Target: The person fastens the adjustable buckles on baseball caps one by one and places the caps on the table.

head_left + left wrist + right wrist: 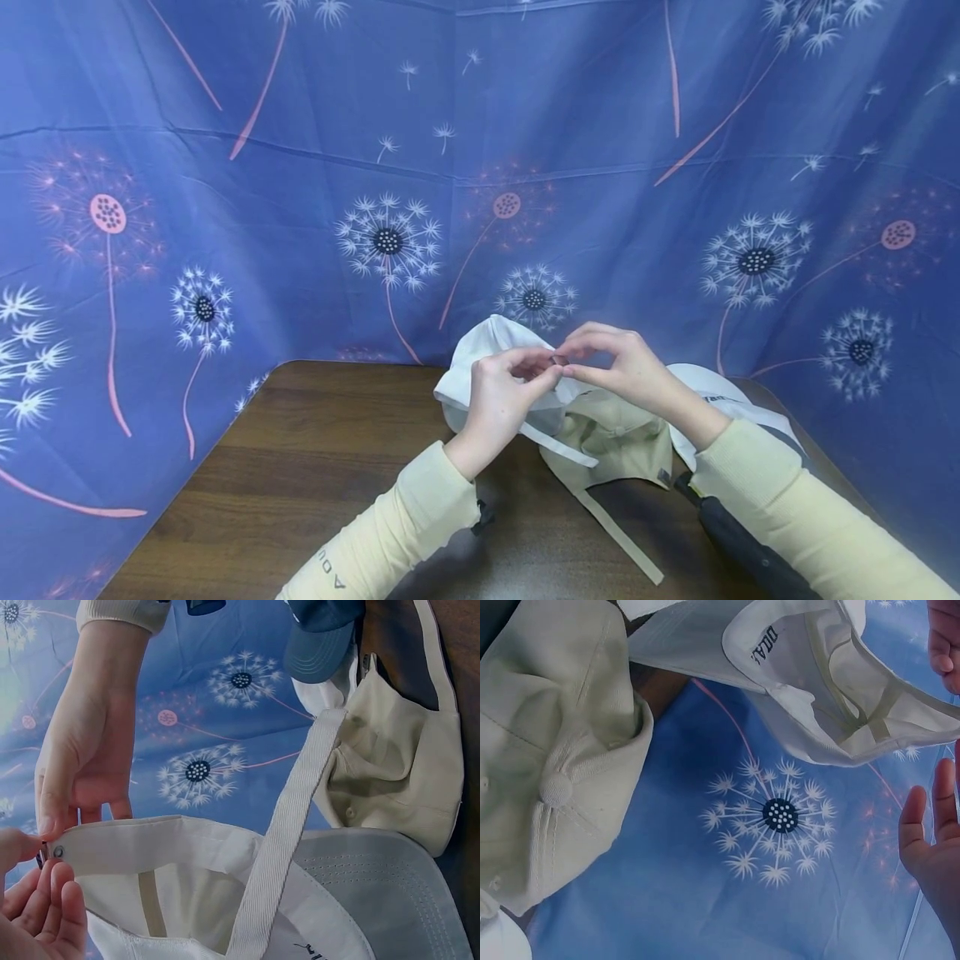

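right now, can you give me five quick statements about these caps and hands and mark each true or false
1. The left hand and right hand meet at the edge of the grey-brimmed white cap. True.
2. The beige cap is held up in the right hand. False: the beige cap lies on the table.
3. The white strap on the held cap is fastened at both ends. False: one end of the white strap hangs free.
4. The table has a brown wood-grain top. True.
5. The backdrop is plain red. False: the backdrop is blue with printed dandelions.
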`<control>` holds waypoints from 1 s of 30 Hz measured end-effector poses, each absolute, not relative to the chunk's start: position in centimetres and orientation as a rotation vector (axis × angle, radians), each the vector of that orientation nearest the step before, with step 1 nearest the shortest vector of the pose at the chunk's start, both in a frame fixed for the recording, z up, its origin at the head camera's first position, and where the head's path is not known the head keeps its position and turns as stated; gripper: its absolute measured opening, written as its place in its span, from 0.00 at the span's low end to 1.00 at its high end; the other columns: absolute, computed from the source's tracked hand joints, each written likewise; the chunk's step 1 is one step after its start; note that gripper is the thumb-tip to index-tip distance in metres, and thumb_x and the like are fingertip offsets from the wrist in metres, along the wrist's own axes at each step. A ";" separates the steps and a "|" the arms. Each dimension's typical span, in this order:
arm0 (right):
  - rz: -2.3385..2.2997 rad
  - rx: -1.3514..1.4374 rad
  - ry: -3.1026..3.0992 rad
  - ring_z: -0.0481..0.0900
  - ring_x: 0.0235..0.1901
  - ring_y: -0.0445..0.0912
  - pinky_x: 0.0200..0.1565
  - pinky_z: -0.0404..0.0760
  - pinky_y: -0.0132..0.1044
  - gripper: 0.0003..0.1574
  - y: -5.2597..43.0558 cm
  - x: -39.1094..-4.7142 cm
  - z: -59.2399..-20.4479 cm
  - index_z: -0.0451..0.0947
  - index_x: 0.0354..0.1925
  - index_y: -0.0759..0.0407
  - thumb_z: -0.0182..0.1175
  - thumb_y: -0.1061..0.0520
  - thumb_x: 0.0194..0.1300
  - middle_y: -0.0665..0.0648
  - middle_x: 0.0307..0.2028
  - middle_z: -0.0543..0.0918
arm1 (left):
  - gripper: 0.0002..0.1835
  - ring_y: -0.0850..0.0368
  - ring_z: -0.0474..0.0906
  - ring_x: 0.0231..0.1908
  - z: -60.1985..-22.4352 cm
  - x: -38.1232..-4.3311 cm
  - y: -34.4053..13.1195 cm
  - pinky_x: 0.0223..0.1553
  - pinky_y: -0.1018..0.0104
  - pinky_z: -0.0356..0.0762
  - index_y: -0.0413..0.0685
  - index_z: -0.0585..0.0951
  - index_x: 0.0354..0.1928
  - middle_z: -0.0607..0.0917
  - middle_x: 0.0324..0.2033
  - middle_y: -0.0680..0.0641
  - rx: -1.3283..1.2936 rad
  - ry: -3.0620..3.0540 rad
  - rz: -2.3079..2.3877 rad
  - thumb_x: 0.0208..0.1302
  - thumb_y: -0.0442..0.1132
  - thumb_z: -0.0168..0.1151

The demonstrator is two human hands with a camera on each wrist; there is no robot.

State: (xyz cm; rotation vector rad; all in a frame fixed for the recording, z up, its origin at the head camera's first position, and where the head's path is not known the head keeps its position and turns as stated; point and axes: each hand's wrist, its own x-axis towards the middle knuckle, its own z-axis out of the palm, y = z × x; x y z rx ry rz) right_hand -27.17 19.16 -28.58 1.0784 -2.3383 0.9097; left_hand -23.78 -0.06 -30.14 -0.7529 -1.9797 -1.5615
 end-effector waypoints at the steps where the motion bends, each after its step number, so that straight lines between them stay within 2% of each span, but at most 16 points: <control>1: 0.904 1.081 -2.335 0.75 0.34 0.35 0.35 0.74 0.28 0.13 19.2 -27.2 -28.5 0.78 0.39 0.42 0.65 0.52 0.51 0.40 0.36 0.78 | 0.09 0.58 0.79 0.25 -30.4 -24.1 0.0 0.27 0.68 0.77 0.42 0.83 0.34 0.85 0.25 0.47 -0.754 -1.982 -1.562 0.50 0.37 0.66; 6: 0.876 1.084 -2.309 0.74 0.33 0.34 0.34 0.73 0.27 0.12 19.2 -27.1 -28.3 0.78 0.36 0.43 0.66 0.53 0.50 0.39 0.34 0.78 | 0.10 0.66 0.79 0.26 -31.1 -24.8 -0.2 0.29 0.71 0.77 0.47 0.84 0.36 0.85 0.27 0.53 -0.773 -1.992 -1.551 0.51 0.43 0.65; 10: 0.860 1.063 -2.309 0.74 0.32 0.36 0.32 0.72 0.27 0.12 19.4 -27.0 -28.2 0.78 0.36 0.44 0.66 0.52 0.50 0.39 0.34 0.78 | 0.09 0.69 0.78 0.26 -31.3 -24.5 -0.5 0.28 0.72 0.77 0.47 0.83 0.35 0.85 0.26 0.54 -0.797 -1.988 -1.464 0.52 0.41 0.65; 14: 0.865 1.029 -2.327 0.75 0.32 0.37 0.31 0.72 0.27 0.12 19.6 -27.0 -28.2 0.78 0.37 0.43 0.66 0.50 0.50 0.39 0.34 0.78 | 0.07 0.67 0.77 0.27 -32.0 -24.0 -0.7 0.29 0.74 0.76 0.46 0.83 0.34 0.84 0.27 0.54 -0.891 -2.006 -1.244 0.52 0.37 0.64; 18: 0.866 1.020 -2.330 0.74 0.32 0.34 0.32 0.72 0.27 0.12 19.7 -26.9 -28.2 0.78 0.37 0.42 0.65 0.50 0.51 0.38 0.34 0.78 | 0.08 0.65 0.78 0.32 -33.1 -23.7 -0.5 0.35 0.79 0.74 0.46 0.82 0.36 0.83 0.31 0.53 -1.038 -2.059 -1.008 0.52 0.36 0.64; 30: 0.898 0.991 -2.371 0.74 0.33 0.34 0.35 0.73 0.28 0.12 20.1 -26.8 -27.9 0.78 0.37 0.41 0.65 0.51 0.51 0.39 0.34 0.78 | 0.13 0.63 0.74 0.43 -36.1 -24.7 -0.6 0.50 0.77 0.67 0.49 0.81 0.38 0.82 0.36 0.55 -1.341 -2.071 -0.533 0.50 0.43 0.67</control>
